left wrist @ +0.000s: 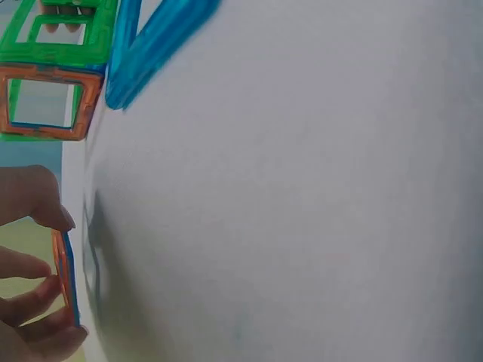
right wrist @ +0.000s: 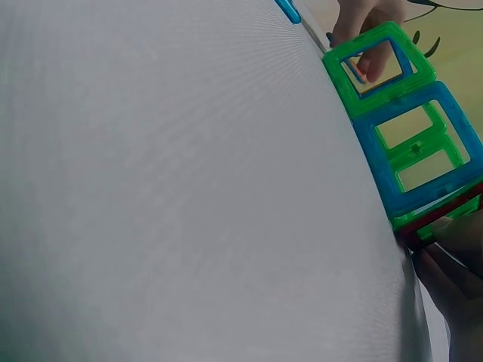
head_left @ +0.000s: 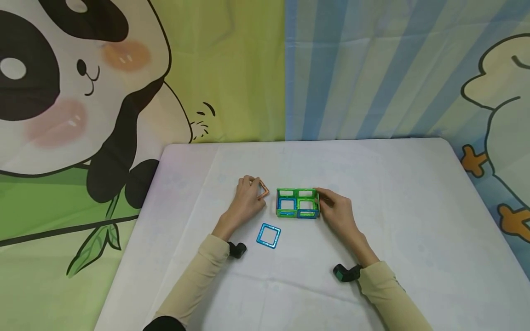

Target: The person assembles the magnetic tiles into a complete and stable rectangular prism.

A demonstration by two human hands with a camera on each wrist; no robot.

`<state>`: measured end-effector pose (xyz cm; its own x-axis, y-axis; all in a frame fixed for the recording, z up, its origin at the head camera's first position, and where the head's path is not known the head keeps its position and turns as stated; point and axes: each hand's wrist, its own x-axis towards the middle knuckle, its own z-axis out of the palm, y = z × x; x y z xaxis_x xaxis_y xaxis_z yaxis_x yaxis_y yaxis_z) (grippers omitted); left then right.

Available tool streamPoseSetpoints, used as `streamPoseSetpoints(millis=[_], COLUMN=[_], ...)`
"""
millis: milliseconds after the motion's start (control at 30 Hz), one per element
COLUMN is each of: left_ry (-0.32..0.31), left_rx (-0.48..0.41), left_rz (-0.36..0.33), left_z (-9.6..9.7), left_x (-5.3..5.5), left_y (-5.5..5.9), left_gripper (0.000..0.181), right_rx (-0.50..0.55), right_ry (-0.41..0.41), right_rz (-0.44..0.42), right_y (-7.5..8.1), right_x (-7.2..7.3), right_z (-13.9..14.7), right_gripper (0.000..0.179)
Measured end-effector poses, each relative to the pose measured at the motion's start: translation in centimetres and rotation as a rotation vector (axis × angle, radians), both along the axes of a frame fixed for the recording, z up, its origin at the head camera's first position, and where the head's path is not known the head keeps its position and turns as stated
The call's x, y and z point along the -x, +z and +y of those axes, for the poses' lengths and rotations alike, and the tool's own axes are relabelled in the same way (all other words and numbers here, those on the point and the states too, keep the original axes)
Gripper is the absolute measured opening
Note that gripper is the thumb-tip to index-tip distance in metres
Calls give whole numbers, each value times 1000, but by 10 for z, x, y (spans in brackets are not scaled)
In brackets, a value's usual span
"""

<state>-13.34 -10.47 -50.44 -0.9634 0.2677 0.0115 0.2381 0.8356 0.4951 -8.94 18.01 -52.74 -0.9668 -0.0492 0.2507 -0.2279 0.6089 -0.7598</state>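
My left hand (head_left: 247, 197) pinches an orange square magnetic tile (head_left: 263, 189) by its edges, left of the box. In the left wrist view this tile (left wrist: 63, 275) stands on edge between thumb and fingers, with a blue layer along one side. A low open box of magnetic tiles (head_left: 298, 217), green and blue, sits on the table. My right hand (head_left: 337, 212) grips its right end, where a dark red tile (right wrist: 445, 217) shows in the right wrist view. An orange tile (left wrist: 51, 134) forms the box's left end.
A loose blue square tile (head_left: 268, 236) lies on the white table (head_left: 397, 193), nearer to me than the box. Printed curtains (head_left: 232, 69) with cartoon animals hang behind the table's far edge. A black wrist camera (head_left: 347, 273) sits at the right cuff.
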Motion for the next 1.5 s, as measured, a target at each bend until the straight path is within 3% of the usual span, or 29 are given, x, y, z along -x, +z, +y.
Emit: streamPoseSetpoints(millis=[333, 567, 767, 933, 1233, 1500], left_ry=[7, -1, -141, -248, -369, -467], left_rx=[-76, -162, -228, -256, -251, -213], left_rz=[-12, -40, -38, -11, 3, -17], left_z=[0, 1, 10, 20, 40, 59], left_x=[2, -1, -5, -8, -7, -7], left_y=[10, 25, 39, 42, 42, 41], left_gripper=[64, 61, 61, 58, 55, 52], right_rx=[-8, 5, 6, 13, 9, 24], right_ry=[2, 9, 1, 1, 6, 25], right_rz=[13, 12, 27, 22, -15, 7], right_y=[-1, 0, -2, -2, -1, -1], right_x=[1, 1, 2, 1, 1, 1], right_z=[2, 0, 1, 0, 1, 2], right_gripper=[33, 33, 32, 32, 33, 32])
